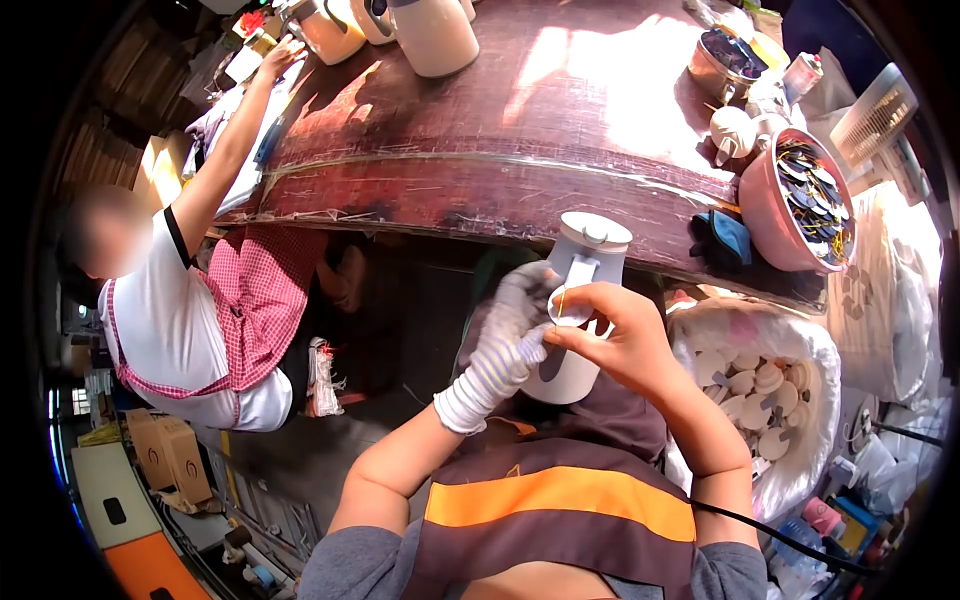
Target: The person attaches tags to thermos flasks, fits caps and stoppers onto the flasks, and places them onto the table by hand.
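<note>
A white jug (568, 372) with a pale lid (596, 229) stands upright close to my lap, at the table's front edge. At its handle side is a small round white tag (570, 311) with a thin yellow string. My right hand (622, 328), bare, pinches the tag and string between thumb and forefinger. My left hand (515, 318) wears a whitish striped glove and is closed at the tag's left edge, its fingertips close to my right thumb. The upper gloved fingers are slightly blurred, and part of the handle is hidden behind my hands.
A pink bowl (752, 215) of dark tags with yellow strings stands on the dark red table (440, 150), beside a blue-black cloth item (722, 240). A lined bin (828, 370) below holds pale round pieces. More jugs (432, 38) stand at the back; a co-worker (170, 320) reaches towards them.
</note>
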Demonstrator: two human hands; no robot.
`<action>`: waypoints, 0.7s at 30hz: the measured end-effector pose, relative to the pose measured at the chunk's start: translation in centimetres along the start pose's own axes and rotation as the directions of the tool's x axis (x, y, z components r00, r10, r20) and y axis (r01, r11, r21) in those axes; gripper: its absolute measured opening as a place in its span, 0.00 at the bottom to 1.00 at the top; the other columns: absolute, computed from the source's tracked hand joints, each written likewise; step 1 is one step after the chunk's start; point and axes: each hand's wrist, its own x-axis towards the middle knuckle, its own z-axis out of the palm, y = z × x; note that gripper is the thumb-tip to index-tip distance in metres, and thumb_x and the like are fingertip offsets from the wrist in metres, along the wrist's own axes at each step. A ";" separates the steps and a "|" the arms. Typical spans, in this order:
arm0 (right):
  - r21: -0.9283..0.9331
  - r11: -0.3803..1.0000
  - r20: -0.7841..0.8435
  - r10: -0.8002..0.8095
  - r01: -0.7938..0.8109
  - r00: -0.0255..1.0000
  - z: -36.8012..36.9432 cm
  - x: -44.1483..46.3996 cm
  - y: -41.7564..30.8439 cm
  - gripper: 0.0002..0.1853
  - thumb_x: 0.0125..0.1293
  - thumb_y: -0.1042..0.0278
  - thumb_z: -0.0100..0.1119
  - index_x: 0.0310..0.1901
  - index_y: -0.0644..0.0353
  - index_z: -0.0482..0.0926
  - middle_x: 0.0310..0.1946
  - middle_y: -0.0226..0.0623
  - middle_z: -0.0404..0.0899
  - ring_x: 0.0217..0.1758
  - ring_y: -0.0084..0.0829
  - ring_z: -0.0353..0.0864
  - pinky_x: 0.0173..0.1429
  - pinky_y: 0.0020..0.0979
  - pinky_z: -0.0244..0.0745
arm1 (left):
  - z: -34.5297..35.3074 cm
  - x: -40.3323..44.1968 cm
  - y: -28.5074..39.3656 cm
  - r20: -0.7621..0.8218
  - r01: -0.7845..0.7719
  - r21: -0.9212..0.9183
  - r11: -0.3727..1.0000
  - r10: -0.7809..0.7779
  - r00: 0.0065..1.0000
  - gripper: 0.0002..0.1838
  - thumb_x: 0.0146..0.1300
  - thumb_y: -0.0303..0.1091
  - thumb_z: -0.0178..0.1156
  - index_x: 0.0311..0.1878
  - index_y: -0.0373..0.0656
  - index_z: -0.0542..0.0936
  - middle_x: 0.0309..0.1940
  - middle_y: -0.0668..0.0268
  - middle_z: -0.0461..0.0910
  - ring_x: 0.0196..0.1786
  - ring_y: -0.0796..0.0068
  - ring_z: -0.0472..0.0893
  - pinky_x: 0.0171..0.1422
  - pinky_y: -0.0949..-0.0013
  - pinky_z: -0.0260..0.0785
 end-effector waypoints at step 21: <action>-0.150 0.986 0.051 -0.065 0.072 0.997 0.7 -4.2 4.5 0.07 0.56 0.69 0.68 0.35 0.59 0.80 0.29 0.35 0.79 0.35 0.35 0.79 0.41 0.33 0.73 | -3.1 0.5 5.2 -0.262 0.344 0.414 0.843 -0.251 0.932 0.17 0.57 0.35 0.69 0.47 0.38 0.79 0.30 0.73 0.79 0.30 0.87 0.75 0.33 0.80 0.68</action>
